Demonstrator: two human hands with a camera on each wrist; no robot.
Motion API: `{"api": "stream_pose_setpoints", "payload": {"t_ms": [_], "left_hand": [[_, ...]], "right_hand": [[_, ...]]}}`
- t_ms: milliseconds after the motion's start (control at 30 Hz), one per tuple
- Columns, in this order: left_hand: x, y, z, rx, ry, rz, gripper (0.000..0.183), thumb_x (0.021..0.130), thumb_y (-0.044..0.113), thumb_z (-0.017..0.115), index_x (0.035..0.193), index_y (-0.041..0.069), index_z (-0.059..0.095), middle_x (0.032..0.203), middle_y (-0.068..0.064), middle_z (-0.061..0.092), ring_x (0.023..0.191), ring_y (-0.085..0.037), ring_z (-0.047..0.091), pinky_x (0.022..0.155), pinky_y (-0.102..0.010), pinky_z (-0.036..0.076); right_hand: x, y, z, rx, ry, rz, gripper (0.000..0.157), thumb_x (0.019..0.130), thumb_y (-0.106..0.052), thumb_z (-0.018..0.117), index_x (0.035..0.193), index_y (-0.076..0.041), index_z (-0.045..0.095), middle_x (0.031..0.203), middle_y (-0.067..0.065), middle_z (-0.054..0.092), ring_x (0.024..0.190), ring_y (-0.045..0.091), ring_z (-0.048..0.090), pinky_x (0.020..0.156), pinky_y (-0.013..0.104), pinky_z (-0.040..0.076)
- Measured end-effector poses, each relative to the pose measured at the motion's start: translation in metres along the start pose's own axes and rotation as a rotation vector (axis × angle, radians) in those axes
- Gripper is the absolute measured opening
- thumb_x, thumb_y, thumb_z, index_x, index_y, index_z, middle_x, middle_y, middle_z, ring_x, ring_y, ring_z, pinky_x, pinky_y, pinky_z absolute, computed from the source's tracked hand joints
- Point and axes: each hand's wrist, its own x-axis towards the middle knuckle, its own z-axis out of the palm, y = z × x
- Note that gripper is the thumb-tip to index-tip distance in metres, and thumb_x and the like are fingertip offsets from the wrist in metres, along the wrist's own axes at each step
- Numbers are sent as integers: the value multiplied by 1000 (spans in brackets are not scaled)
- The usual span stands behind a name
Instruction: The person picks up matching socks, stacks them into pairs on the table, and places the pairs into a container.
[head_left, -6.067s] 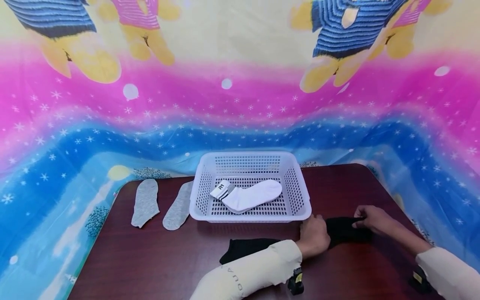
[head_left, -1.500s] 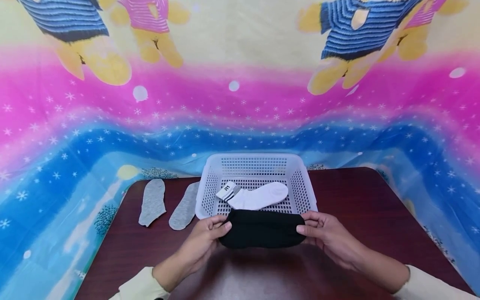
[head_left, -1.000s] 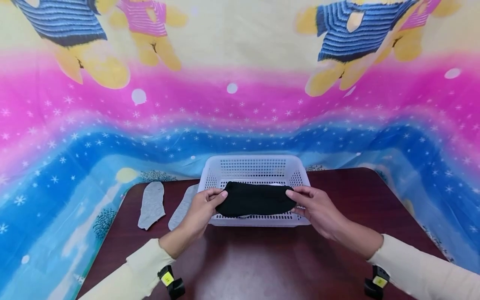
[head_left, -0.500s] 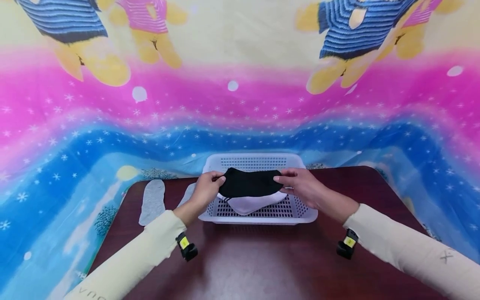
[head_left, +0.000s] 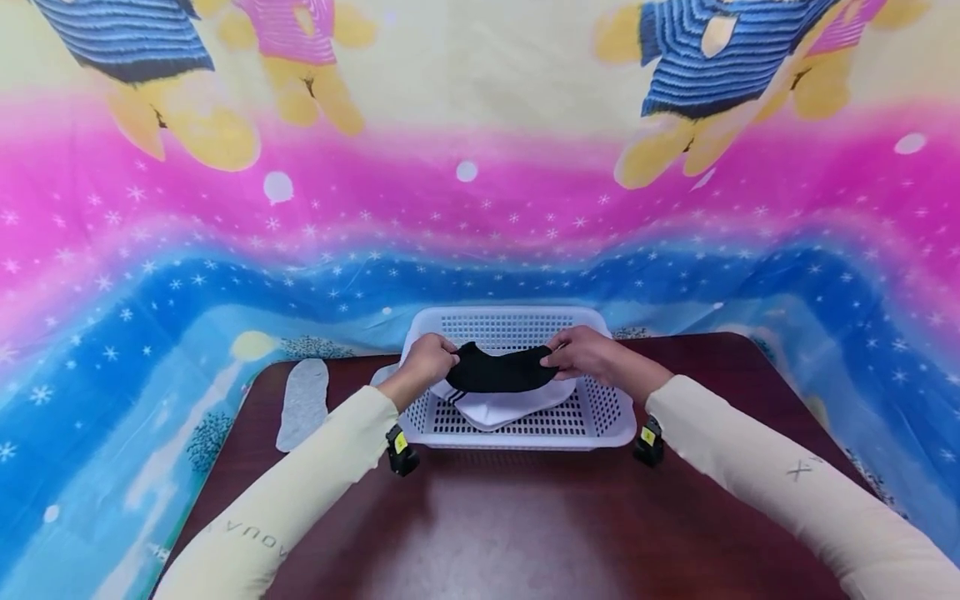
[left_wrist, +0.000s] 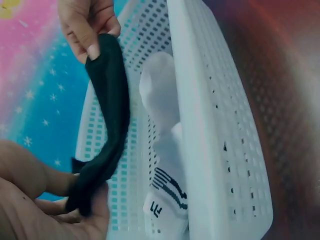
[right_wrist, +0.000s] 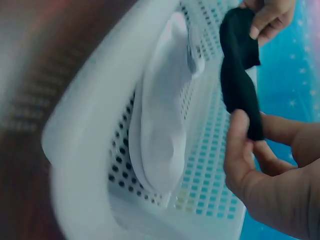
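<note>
A black sock [head_left: 501,372] hangs between my two hands over the white plastic basket [head_left: 517,442]. My left hand [head_left: 430,358] pinches its left end, and my right hand [head_left: 587,353] pinches its right end. The sock sags a little in the middle. Below it, white socks [head_left: 517,408] with dark stripes at the cuff lie on the basket floor, partly covered by the black one in the head view. In the left wrist view the striped cuff [left_wrist: 167,192] shows plainly. The right wrist view shows the white toes [right_wrist: 162,160] stacked together.
On the dark red table [head_left: 517,517], a grey sock [head_left: 303,404] lies left of the basket. Another grey sock [head_left: 384,374] beside the basket is mostly hidden behind my left arm. A patterned cloth [head_left: 480,217] hangs behind the table.
Earlier, my hands were working with black fabric on the table at right. Since then the black sock has been lifted, carried forward over the basket, and its ends have come closer together.
</note>
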Motion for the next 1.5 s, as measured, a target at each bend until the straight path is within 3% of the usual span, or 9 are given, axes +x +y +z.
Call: {"api": "stream_pose_setpoints", "payload": {"t_ms": [133, 267, 400, 567, 733, 967, 1200, 1333, 1500], "left_hand": [[8, -2, 3, 43, -35, -36, 31, 93, 8, 58, 62, 6, 53, 66, -4, 48, 63, -17, 44, 65, -30, 41], [16, -2, 5, 89, -48, -110, 42, 92, 9, 59, 56, 14, 37, 53, 1, 27, 49, -15, 29, 52, -28, 36], [19, -2, 10, 129, -53, -151, 23, 89, 8, 63, 70, 8, 51, 64, -4, 44, 56, -18, 50, 54, -29, 48], [18, -4, 19, 140, -47, -97, 11, 87, 4, 65, 94, 0, 57, 90, -13, 58, 75, -26, 64, 69, -36, 58], [15, -9, 28, 213, -8, -19, 11, 86, 4, 62, 95, -1, 58, 91, -15, 60, 76, -25, 61, 62, -33, 57], [14, -15, 36, 270, -21, 8, 9, 85, 1, 57, 93, -1, 58, 80, -10, 54, 71, -22, 51, 60, -28, 46], [16, -19, 40, 196, 13, -54, 13, 87, 6, 61, 97, -2, 62, 90, -13, 61, 74, -22, 51, 71, -32, 47], [17, -18, 42, 211, 40, -67, 20, 89, 11, 64, 103, -2, 63, 99, -15, 65, 82, -23, 57, 79, -35, 51], [17, -17, 42, 266, 47, -44, 19, 93, 17, 61, 91, -2, 64, 86, -13, 63, 76, -22, 58, 76, -34, 50]], "right_hand": [[11, -2, -1, -131, -38, 34, 44, 93, -5, 58, 134, 4, 45, 125, 21, 53, 77, 16, 64, 89, 42, 54], [23, -4, 0, -213, -58, 74, 42, 92, -4, 58, 132, 3, 48, 130, 21, 49, 73, 15, 62, 85, 40, 55], [32, -4, -1, -256, -64, 107, 6, 92, -1, 58, 96, -1, 53, 122, 18, 55, 76, 17, 63, 81, 38, 56], [41, -1, 0, -397, -58, 112, 37, 90, 0, 59, 66, -12, 34, 96, 9, 67, 71, 18, 65, 74, 36, 56], [51, 1, 4, -568, -35, 125, 31, 88, -7, 66, 66, -13, 45, 75, 3, 60, 62, 14, 66, 72, 33, 57], [62, 3, 6, -637, -17, 189, 15, 87, -10, 69, 78, -8, 57, 82, 9, 67, 57, 14, 66, 67, 30, 57], [62, 4, 6, -685, -86, 158, 37, 89, -11, 66, 62, -17, 42, 78, 5, 68, 53, 9, 61, 65, 29, 56], [61, 3, 5, -736, -109, 147, 29, 90, -15, 66, 66, -16, 49, 70, 2, 64, 54, 9, 58, 68, 31, 57], [68, 4, 5, -731, -112, 156, 37, 88, -14, 69, 62, -16, 43, 59, -1, 50, 54, 10, 58, 62, 27, 55]]}}
